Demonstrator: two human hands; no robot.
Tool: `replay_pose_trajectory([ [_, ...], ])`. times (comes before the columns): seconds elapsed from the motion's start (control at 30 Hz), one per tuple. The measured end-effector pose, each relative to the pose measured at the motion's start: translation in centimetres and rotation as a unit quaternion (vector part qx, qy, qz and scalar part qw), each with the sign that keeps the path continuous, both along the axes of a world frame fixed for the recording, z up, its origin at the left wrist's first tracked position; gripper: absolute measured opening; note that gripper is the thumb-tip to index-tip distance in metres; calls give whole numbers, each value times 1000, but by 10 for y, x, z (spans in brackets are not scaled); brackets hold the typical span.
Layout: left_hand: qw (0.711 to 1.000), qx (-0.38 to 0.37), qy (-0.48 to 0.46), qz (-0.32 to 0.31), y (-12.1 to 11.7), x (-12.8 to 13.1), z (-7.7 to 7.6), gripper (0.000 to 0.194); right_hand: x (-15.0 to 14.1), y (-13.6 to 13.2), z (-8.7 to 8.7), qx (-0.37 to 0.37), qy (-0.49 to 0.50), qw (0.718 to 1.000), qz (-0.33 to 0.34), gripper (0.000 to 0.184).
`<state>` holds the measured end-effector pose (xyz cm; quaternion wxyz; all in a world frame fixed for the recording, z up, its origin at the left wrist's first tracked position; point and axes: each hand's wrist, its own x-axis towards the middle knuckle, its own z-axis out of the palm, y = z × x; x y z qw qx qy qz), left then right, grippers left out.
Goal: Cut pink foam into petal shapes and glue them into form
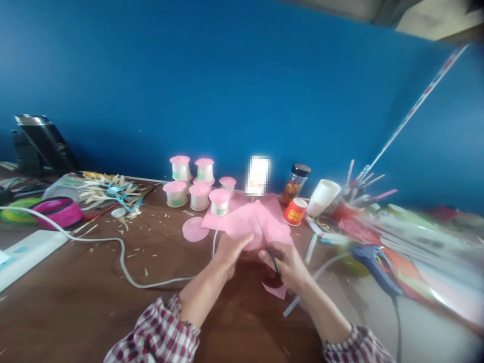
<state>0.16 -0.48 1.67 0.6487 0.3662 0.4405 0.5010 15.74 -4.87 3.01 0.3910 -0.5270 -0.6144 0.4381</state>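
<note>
In the middle, my left hand (230, 250) grips a piece of pink paper (242, 222), its thumb lying on top. My right hand (289, 264) is closed around the dark handles of a pair of scissors (275, 262), whose blades point away from me at the paper's right side. More pink paper (276, 214) lies flat behind and under the held piece. To the left of my left hand rests a round pink paper disc (194, 229). A small pink offcut (275, 290) lies below my right hand. My fingertips under the paper are hidden.
Several white cups with pink round tops (176, 194) stand at the back left. A lidded jar (295, 184), a red paper cup (295, 212) and a white cup (323, 196) stand right. A glue gun (378, 267) lies far right; a white cable (124, 267) crosses the left.
</note>
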Motion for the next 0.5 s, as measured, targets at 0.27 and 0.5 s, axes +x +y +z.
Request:
replay_pose_trajectory([
  [0.27,999,-3,9,52,5,6,-6,46,0,-1,0,11,8,1000,15,38],
  [0.5,998,18,-10,60,-3,7,1,46,2,2,-3,4,16,1000,14,41],
])
